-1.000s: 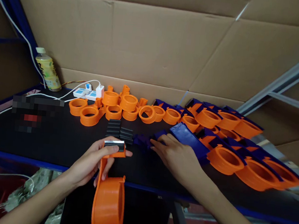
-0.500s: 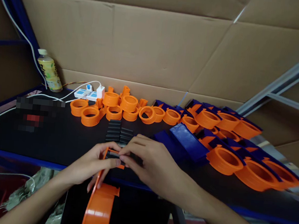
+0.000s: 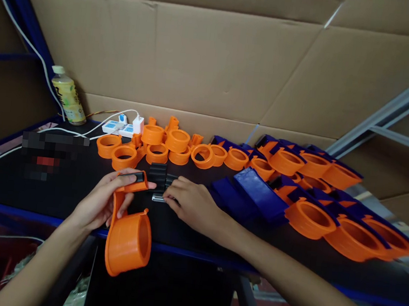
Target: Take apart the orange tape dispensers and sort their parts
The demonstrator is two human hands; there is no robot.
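My left hand [image 3: 102, 200] grips the narrow top end of an orange tape-dispenser body [image 3: 127, 235], whose round drum hangs below over the table's front edge. My right hand [image 3: 192, 203] rests on the black table [image 3: 11, 186] just to the right, fingers curled and pinching a small grey metal strip [image 3: 159, 198] next to a stack of black ribbed pieces [image 3: 161, 176].
Many loose orange rings [image 3: 154, 145] lie at the back middle. Finished orange-and-blue dispensers [image 3: 330, 210] crowd the right side, with blue covers [image 3: 255, 190] nearer centre. A drink bottle [image 3: 68, 95] and a white power strip [image 3: 121, 126] sit back left. Cardboard walls stand behind.
My left hand lifted the orange body up and to the left, turning its drum. My right hand left the body's top and moved onto the table at the metal strip.
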